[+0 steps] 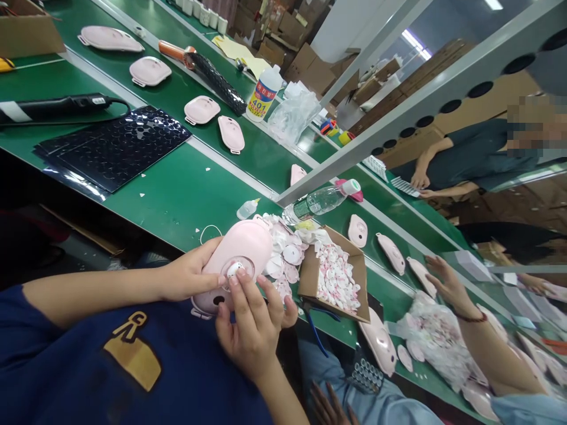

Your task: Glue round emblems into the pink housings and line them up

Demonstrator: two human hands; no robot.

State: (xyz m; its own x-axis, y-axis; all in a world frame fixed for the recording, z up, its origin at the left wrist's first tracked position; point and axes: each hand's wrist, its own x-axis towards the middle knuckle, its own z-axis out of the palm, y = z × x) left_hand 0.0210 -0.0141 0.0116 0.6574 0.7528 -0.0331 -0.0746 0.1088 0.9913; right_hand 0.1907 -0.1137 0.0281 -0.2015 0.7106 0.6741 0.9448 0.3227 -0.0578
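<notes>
Left hand [190, 274]: fingers closed round pink casing [250, 239], thumb across face, likely steadying it at near edge of desk [172, 203]. Right hand [254, 324]: fingers part-bent, tips at white piece [234, 270] over casing's round recess [248, 263]; pinching or only pressing, cannot tell. Beyond: cardboard box [364, 283] holding printed pieces [339, 277], dropper bottle [247, 209], both seemingly placed for short reach.

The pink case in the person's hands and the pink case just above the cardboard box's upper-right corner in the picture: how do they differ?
The held case is gripped by the left hand; the other case lies on the green surface. The right hand touches the white piece on the held case; no hand touches the other case. Both are pink with rounded ends.
</notes>
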